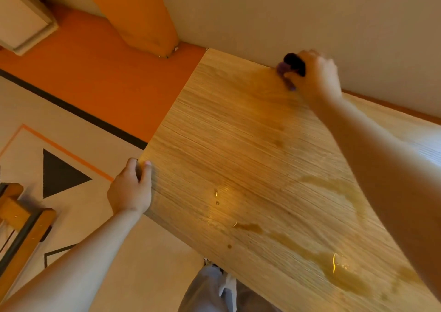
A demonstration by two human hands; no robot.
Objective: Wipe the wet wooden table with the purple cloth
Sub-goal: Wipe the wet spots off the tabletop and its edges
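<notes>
Right hand point(317, 78) is curled round the cloth point(285, 73), which is pressed to the table point(238, 132) at its far edge, by the wall point(262, 13). The table's left edge is gripped by the left hand point(130, 190). Puddles point(343, 276) are seen on the near part.

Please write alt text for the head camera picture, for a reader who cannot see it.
The right hand holds a purple cloth on the far edge of a wooden table, by the wall. The left hand grips the table's left edge, and puddles lie on its near part.
</notes>
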